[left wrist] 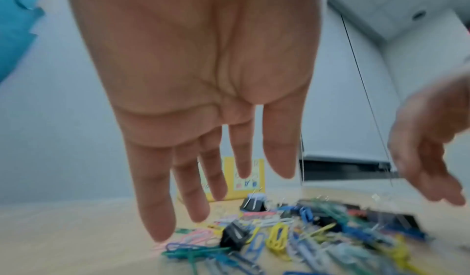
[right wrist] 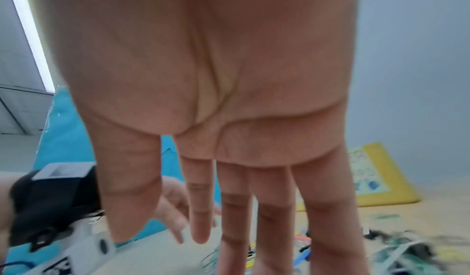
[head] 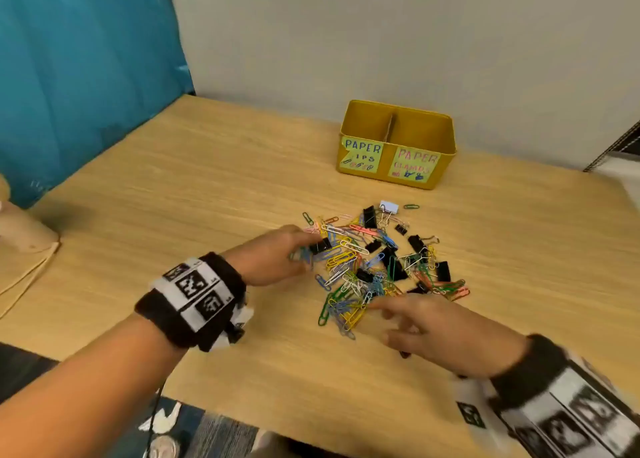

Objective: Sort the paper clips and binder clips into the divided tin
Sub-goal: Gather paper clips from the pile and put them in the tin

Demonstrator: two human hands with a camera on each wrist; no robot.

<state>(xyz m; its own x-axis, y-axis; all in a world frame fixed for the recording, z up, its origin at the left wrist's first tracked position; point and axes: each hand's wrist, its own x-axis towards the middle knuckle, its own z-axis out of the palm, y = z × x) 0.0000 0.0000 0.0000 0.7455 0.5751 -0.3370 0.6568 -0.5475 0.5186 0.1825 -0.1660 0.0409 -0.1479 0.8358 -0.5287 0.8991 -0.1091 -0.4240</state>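
A mixed pile of coloured paper clips (head: 349,270) and black binder clips (head: 417,244) lies on the wooden table (head: 207,187). Behind it stands the yellow divided tin (head: 396,144), labelled PAPER CLIPS on the left half and PAPER CLAMPS on the right. My left hand (head: 277,255) hovers at the pile's left edge, fingers straight and holding nothing (left wrist: 193,189). My right hand (head: 429,326) reaches over the pile's near edge, fingers extended and empty (right wrist: 254,209). In the left wrist view a black binder clip (left wrist: 232,236) lies just below my fingertips.
A teal curtain (head: 86,69) hangs at the left and a grey wall runs behind the tin. A beige object with a cord (head: 24,235) sits at the table's left edge. A white binder clip (head: 388,206) lies at the pile's far side.
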